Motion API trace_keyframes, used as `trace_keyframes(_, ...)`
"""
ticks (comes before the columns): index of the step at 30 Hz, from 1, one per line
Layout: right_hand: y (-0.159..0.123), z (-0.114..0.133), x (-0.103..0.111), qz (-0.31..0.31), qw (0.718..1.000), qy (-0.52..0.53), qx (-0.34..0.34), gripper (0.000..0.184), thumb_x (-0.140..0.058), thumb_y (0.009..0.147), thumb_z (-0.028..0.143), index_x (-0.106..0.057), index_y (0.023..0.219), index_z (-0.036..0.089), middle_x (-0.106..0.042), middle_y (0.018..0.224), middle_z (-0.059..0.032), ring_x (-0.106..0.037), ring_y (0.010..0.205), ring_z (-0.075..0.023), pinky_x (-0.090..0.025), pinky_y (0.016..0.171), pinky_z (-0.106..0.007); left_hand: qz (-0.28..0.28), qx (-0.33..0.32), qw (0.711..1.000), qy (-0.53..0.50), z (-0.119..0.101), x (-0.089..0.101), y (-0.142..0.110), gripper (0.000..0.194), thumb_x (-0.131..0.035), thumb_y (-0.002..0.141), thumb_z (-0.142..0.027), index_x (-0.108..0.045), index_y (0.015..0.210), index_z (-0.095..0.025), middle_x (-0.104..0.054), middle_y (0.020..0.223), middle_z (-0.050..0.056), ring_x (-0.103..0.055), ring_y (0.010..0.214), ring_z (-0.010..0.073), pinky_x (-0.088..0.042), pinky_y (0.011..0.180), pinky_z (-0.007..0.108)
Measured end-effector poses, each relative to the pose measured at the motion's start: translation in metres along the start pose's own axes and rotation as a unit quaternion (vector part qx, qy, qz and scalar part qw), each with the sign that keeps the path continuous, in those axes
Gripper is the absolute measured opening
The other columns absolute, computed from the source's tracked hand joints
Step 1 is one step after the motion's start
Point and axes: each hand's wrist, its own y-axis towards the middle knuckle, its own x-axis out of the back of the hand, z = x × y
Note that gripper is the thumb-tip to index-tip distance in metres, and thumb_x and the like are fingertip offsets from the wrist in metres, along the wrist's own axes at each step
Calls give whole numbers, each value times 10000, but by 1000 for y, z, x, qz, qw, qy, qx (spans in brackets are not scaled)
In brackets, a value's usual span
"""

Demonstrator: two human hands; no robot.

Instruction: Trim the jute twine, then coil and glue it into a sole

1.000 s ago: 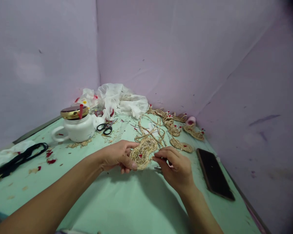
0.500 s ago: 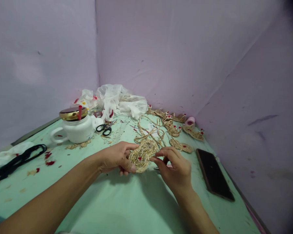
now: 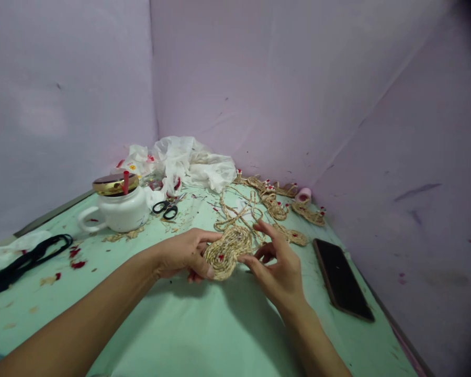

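Note:
A figure-eight piece of coiled straw cord (image 3: 228,250) with a small red stitch is held slightly above the green cloth. My left hand (image 3: 194,255) grips its left side, thumb on top and the other fingers behind. At its right edge is my right hand (image 3: 275,259), the thumb touching the rim. The index finger of that hand is raised and spread apart, while the other fingers curl inward, partly hidden. Below the right thumb shows a small dark tip that I cannot make out. Loose straw cord (image 3: 235,212) lies just behind the piece.
Black-handled scissors (image 3: 167,208) lie beside a white lidded mug (image 3: 123,212). Several straw pieces (image 3: 308,212), some with red-headed pins, line the right back. A phone (image 3: 342,280) lies right. Plastic bags (image 3: 196,162) sit against the wall; black cord (image 3: 31,262) is left.
My right hand's index finger has lifted away from the straw piece and its fingers have spread, the thumb staying at the edge. My left hand keeps its hold. The view has shifted slightly.

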Motion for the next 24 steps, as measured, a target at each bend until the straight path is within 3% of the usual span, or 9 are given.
trace_keyframes(5, -1, -1, 1, 11, 997, -33, 63, 671, -673, 708, 274, -346, 1294, 245, -615, 1092, -102, -553, 534, -115, -500, 510, -279, -7, 10, 1000, 10, 0, 0, 1, 654, -639, 561, -95, -508, 1190, -216, -599, 714, -11, -455, 411, 52, -368, 337, 145)
trace_keyframes(11, 1, 1, 1, -61, 983, -86, 152, 589, -690, 688, 300, -433, 1208, 197, -642, 908, -95, -620, 753, -214, -530, 660, -355, -21, 25, 999, 3, -2, 0, 1, 638, -637, 548, -96, -530, 1166, -208, -598, 696, -9, -458, 390, 49, -366, 327, 140)
trace_keyframes(15, 2, 3, 2, -81, 980, -96, 156, 475, -662, 711, 277, -477, 1139, 185, -604, 814, -65, -598, 733, -208, -518, 677, -362, -29, 29, 999, 4, -2, 0, 0, 661, -654, 545, -112, -517, 1183, -214, -603, 702, -6, -457, 381, 51, -353, 317, 143)
trace_keyframes(20, 1, 5, 1, -48, 983, -89, 154, 454, -648, 724, 268, -477, 1137, 189, -601, 859, -87, -586, 773, -218, -507, 688, -364, -18, 20, 999, 35, -2, 1, -1, 613, -640, 545, -97, -548, 1141, -204, -586, 646, -28, -442, 396, 56, -358, 329, 147)
trace_keyframes(24, 1, 4, 2, 24, 984, -75, 160, 511, -626, 739, 278, -429, 1204, 204, -591, 1038, -133, -565, 962, -260, -482, 800, -414, -3, 20, 998, 64, -4, 0, -2, 523, -630, 557, -101, -582, 1071, -185, -571, 635, -29, -423, 417, 62, -352, 343, 157)
